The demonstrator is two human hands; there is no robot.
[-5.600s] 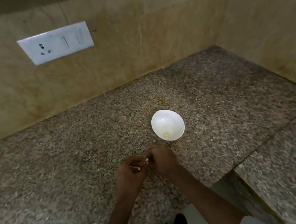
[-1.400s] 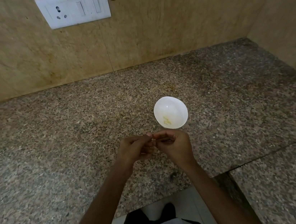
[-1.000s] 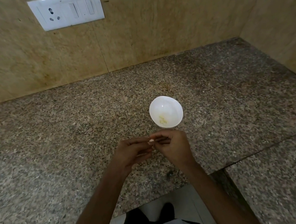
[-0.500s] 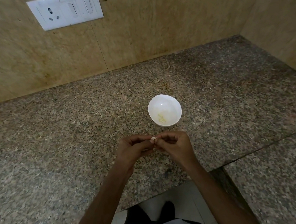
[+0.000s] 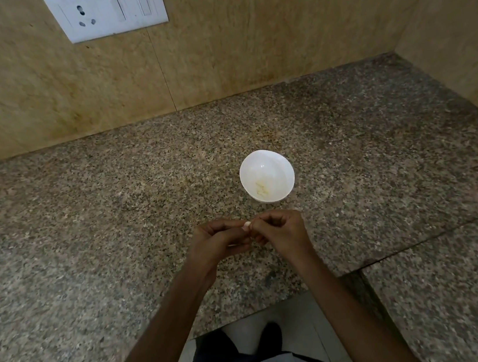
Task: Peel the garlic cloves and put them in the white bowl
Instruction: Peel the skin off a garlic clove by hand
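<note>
Pinching garlic clove [image 5: 247, 224] between curled left hand [image 5: 218, 241] and right hand [image 5: 280, 230], hovering just below white bowl [image 5: 266, 174], mid-frame, right hand nearer.

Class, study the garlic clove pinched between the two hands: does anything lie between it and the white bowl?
Nothing visible does. Left hand and right hand pinch the garlic clove just short of the white bowl; only bare counter lies between, and the bowl is uncovered.
</note>
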